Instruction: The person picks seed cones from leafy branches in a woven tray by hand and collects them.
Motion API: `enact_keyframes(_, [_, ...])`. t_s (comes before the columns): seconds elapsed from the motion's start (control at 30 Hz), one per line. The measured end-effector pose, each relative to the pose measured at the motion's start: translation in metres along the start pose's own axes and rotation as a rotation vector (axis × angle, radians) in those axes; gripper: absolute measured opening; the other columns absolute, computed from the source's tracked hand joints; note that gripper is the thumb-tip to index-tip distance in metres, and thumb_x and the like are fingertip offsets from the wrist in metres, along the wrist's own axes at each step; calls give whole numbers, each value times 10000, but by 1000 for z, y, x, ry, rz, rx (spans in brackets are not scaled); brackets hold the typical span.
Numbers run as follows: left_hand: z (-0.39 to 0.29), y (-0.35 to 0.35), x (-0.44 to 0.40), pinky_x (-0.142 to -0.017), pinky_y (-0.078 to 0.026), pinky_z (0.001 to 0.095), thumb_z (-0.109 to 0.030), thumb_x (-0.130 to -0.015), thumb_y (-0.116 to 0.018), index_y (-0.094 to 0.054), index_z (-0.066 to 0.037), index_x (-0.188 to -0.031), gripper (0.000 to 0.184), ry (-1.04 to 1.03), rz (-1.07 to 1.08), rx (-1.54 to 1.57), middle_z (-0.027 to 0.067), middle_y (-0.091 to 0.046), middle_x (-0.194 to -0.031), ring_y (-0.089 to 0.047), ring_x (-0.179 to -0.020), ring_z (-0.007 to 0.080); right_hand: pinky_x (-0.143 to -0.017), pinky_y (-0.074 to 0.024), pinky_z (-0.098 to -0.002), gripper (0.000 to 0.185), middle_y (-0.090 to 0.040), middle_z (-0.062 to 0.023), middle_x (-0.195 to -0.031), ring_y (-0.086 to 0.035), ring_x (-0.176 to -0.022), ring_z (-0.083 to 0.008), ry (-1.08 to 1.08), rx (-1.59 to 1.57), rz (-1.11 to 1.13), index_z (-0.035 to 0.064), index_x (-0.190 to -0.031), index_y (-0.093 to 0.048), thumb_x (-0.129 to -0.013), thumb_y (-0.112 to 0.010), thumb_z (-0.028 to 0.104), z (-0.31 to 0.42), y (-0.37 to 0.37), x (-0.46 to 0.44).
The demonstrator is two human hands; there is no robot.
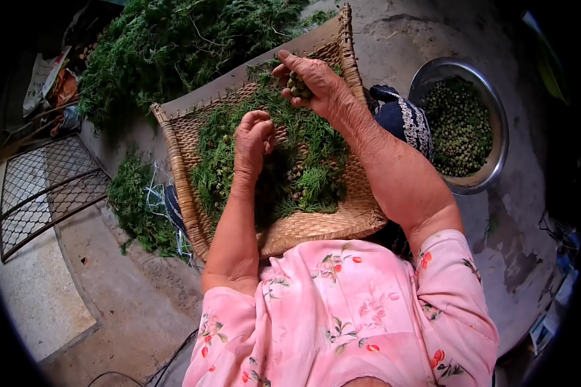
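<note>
A woven wicker tray (352, 209) lies across my lap, covered in the middle with green conifer sprigs (219, 158) and small greenish-brown cones. Above its far right part, my right hand (313, 80) is cupped around several small green cones (297, 87). My left hand (254, 138) hovers over the sprigs, left of and nearer to me than the right. Its fingers are curled closed, and whatever they may hold is hidden.
A metal basin (503, 129) with many small green cones (461, 129) stands at the right. Beyond the tray rises a large heap of green branches (168, 58). More greenery (142, 206) and a wire mesh rack (51, 187) are at the left.
</note>
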State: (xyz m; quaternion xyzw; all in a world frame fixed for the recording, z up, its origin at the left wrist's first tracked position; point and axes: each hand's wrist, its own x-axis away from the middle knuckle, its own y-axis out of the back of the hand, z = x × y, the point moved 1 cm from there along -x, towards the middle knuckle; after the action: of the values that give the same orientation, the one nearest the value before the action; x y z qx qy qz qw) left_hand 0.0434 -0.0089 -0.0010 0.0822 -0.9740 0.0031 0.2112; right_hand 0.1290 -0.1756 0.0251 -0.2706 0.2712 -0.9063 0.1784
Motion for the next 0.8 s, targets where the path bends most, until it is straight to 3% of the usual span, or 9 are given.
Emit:
enact_keyframes(0.23, [1,4,-1,-429,-366,214,-217,-862,-558,-544,-69,-887,150,176,-9,587,28,-533,-689,-465,-517,98,-431,-407,-235,453,-531,-29,-748,-536,-600,-101,20,-9,9,42,-919,-596,-843,-550,486,0,-1,0])
enact_keyframes(0.3, [11,9,-6,-420,-354,196,-219,-849,-607,-568,-74,-825,152,115,-79,132,-5,-538,-674,-457,-522,66,-435,-411,-237,455,-529,-30,-737,-534,-600,-99,21,-4,4,38,-921,-598,-843,-553,483,0,-1,0])
enact_keyframes(0.33, [14,12,-6,-403,-307,190,-183,-833,-627,-581,-83,-813,111,44,10,-103,-37,-504,-632,-414,-515,30,-435,-411,-237,455,-529,-30,-737,-534,-600,-99,20,-4,3,38,-921,-598,-843,-553,483,0,0,0])
enact_keyframes(0.43, [20,-1,-4,-557,-446,245,-125,-796,-635,-586,-46,-890,133,-301,43,-723,0,-550,-692,-509,-626,77,-436,-415,-239,457,-529,-30,-726,-537,-600,-99,30,5,9,34,-922,-600,-842,-555,482,1,-1,0])
enact_keyframes(0.47, [22,-4,-5,-667,-474,291,-110,-776,-638,-578,-46,-909,159,-301,35,-898,50,-595,-742,-575,-689,159,-437,-418,-240,457,-529,-30,-721,-539,-601,-99,26,5,9,33,-921,-601,-842,-555,481,1,-1,0])
enact_keyframes(0.57, [27,-11,-5,-666,-475,320,-109,-770,-634,-581,-56,-898,148,-493,1,-1046,93,-611,-782,-594,-704,230,-437,-421,-240,457,-530,-29,-713,-543,-602,-99,16,4,9,33,-917,-603,-841,-557,480,1,-1,0])
enact_keyframes(0.7, [25,-12,-8,-608,-476,316,-135,-789,-630,-576,-65,-883,129,-537,45,-1049,87,-616,-777,-590,-666,233,-435,-421,-240,455,-533,-31,-718,-544,-596,-100,22,-4,18,32,-911,-600,-837,-563,480,1,0,-2])
enact_keyframes(0.77, [15,-6,-6,-495,-456,285,-160,-822,-590,-563,-56,-880,122,-115,74,-585,54,-604,-723,-566,-562,161,-434,-420,-240,455,-534,-33,-722,-543,-593,-101,24,-10,20,32,-909,-597,-836,-565,480,1,0,-2])
enact_keyframes(0.8, [9,-5,-3,-424,-409,221,-140,-827,-584,-558,-32,-852,114,8,67,-122,27,-581,-691,-512,-510,86,-434,-419,-239,454,-536,-34,-727,-542,-589,-101,25,-17,22,32,-908,-595,-834,-568,479,1,0,-2])
